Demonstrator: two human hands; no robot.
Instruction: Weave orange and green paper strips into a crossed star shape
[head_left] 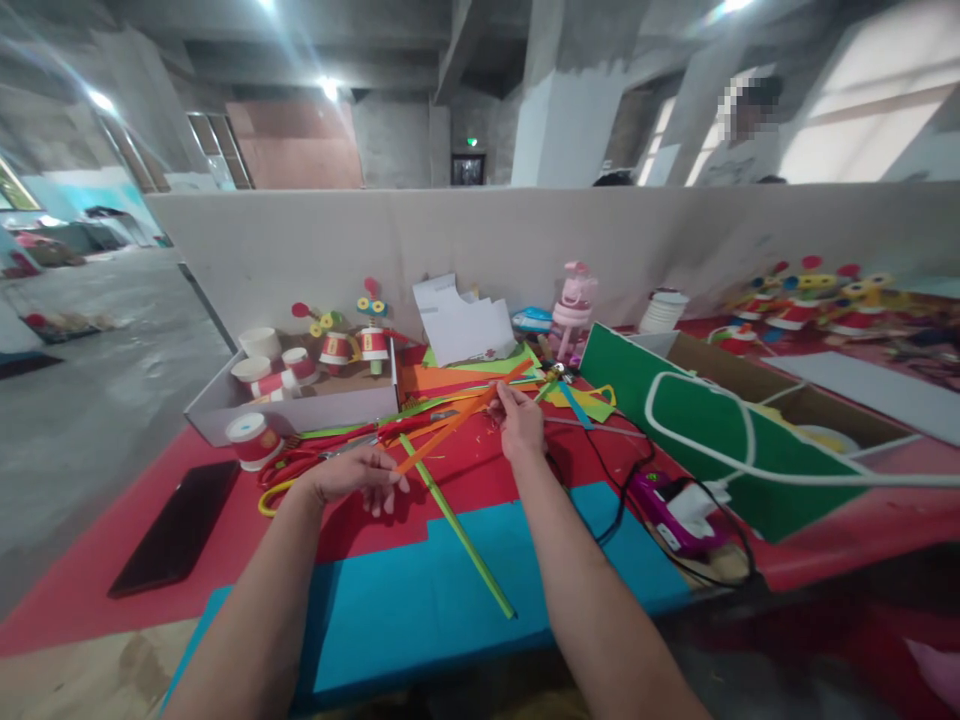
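An orange paper strip (446, 427) is stretched at a slant between my two hands. My left hand (364, 478) pinches its lower end, and my right hand (516, 415) grips it farther up, near the middle of the table. Beneath the strip a narrow green strip (465, 535) runs down over the blue sheet (390, 620). Behind my left hand lie scissors with red handles (289, 465) and a yellow loop handle (274, 498). More coloured paper strips (450, 395) are heaped just beyond my hands.
A grey box (217, 415) with paper cups and small cup figures stands at the left. A black phone (176, 530) lies near it. On the right are a green-sided box (645, 420), a white cable (810, 480) and a purple power strip (679, 525). A pink bottle (574, 310) stands behind.
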